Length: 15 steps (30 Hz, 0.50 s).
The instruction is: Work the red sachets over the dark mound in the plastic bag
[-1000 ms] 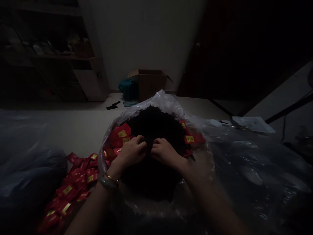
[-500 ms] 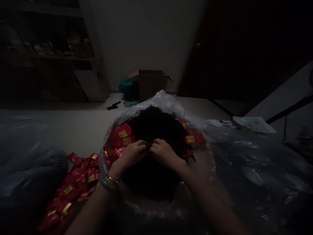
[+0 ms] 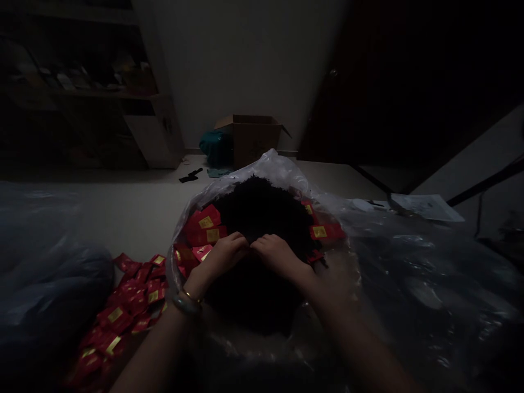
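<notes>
A heap of dark loose shreds, perhaps tea leaves, fills a clear plastic bag with its mouth spread wide. Above the heap, my left hand and my right hand meet with curled fingers, fingertips nearly touching. Whatever lies between them is too dark and small to make out. Red packets with gold labels lie inside the bag's left side, beside my left hand. More red packets rest at its right edge. My left wrist wears a bangle and a gold bracelet.
Many red packets are piled on the floor at left, beside a dark plastic-wrapped bundle. Clear plastic sheeting spreads to the right. An open cardboard box and a teal bag stand by the wall. The room is dim.
Both hands stay over the heap, and their fingertips have come slightly closer together. The packets and the bag look the same.
</notes>
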Available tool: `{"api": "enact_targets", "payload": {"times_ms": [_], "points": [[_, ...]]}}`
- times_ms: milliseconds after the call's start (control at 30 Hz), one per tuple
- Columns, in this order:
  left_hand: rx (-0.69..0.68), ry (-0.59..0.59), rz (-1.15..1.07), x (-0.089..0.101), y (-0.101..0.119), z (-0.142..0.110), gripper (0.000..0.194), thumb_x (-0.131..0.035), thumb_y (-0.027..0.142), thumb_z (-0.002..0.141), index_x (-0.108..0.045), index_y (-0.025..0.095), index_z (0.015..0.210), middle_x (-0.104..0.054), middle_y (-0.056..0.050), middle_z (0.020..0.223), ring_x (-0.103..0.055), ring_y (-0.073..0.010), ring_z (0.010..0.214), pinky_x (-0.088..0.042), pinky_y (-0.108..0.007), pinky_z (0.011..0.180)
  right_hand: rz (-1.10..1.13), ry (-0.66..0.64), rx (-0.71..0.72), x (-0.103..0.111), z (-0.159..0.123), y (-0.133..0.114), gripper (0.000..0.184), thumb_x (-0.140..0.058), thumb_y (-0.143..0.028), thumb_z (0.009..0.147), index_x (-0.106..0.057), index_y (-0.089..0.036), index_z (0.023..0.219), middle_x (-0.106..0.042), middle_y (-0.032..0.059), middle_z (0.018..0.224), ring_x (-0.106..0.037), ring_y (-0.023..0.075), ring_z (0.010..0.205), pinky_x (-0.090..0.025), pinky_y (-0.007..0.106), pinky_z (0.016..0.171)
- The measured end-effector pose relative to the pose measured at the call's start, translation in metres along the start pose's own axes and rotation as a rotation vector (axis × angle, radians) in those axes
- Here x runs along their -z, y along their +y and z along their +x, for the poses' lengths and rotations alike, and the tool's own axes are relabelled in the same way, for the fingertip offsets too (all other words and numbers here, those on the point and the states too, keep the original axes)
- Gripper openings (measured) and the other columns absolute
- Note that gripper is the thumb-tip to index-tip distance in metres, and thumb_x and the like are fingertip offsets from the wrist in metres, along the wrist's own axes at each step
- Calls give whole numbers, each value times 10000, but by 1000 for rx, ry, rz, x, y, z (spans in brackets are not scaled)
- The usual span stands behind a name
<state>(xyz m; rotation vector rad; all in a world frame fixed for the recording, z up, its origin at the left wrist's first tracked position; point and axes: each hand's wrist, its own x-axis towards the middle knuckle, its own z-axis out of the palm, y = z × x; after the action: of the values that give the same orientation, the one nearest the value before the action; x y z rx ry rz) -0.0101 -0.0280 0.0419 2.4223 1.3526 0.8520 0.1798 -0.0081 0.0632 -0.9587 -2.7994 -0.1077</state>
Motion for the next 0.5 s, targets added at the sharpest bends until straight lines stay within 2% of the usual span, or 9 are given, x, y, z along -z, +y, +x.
{"api": "enact_targets", "payload": {"times_ms": [67, 100, 200, 267, 300, 367, 500], "points": [[3, 29, -42, 0, 0, 1, 78, -588, 106, 809, -619, 176, 820, -618, -19, 849, -596, -119, 712, -459, -217, 648, 73, 33, 30, -5, 0, 2, 123, -536, -122, 877, -642, -167, 921, -688, 52, 870, -586, 185, 790, -436, 300, 694], [7, 51, -63, 0, 0, 2, 72, -597, 112, 804, -621, 177, 824, -620, -16, 836, -598, -121, 715, -463, -219, 651, 131, 97, 39, -7, 0, 3, 130, -526, -130, 884, -641, -174, 926, -685, 52, 882, -591, 183, 813, -449, 293, 714], [46, 139, -157, 2, -1, 4, 112, -638, 137, 781, -627, 180, 884, -644, -14, 830, -614, -132, 742, -481, -229, 674, 378, 396, -9, -8, 1, 4, 156, -511, -171, 897, -614, -195, 1012, -648, 65, 988, -597, 170, 899, -478, 278, 778], [96, 200, -231, 3, -2, 6, 190, -670, 149, 759, -626, 181, 941, -669, -17, 857, -629, -140, 768, -492, -238, 694, 530, 524, -92, -4, 1, 5, 200, -536, -199, 885, -578, -204, 1080, -621, 66, 1018, -602, 160, 876, -493, 275, 761], [119, 220, -257, 3, -3, 6, 213, -682, 153, 749, -625, 180, 953, -676, -18, 863, -633, -142, 769, -495, -240, 695, 573, 530, -124, -2, 1, 5, 215, -557, -208, 873, -569, -206, 1087, -620, 60, 999, -603, 158, 846, -497, 276, 741], [142, 230, -270, 2, -3, 7, 202, -698, 161, 736, -630, 175, 925, -678, -14, 836, -630, -139, 743, -493, -237, 676, 571, 456, -155, 3, 1, 6, 190, -599, -210, 846, -579, -206, 1034, -631, 42, 927, -596, 163, 810, -490, 283, 724], [92, 196, -169, 2, -1, 7, 82, -684, 160, 744, -608, 163, 774, -623, 3, 731, -580, -118, 657, -459, -219, 610, 379, 257, -157, 12, -2, 6, 106, -635, -201, 819, -598, -192, 918, -632, 44, 888, -577, 177, 832, -456, 284, 727]]}}
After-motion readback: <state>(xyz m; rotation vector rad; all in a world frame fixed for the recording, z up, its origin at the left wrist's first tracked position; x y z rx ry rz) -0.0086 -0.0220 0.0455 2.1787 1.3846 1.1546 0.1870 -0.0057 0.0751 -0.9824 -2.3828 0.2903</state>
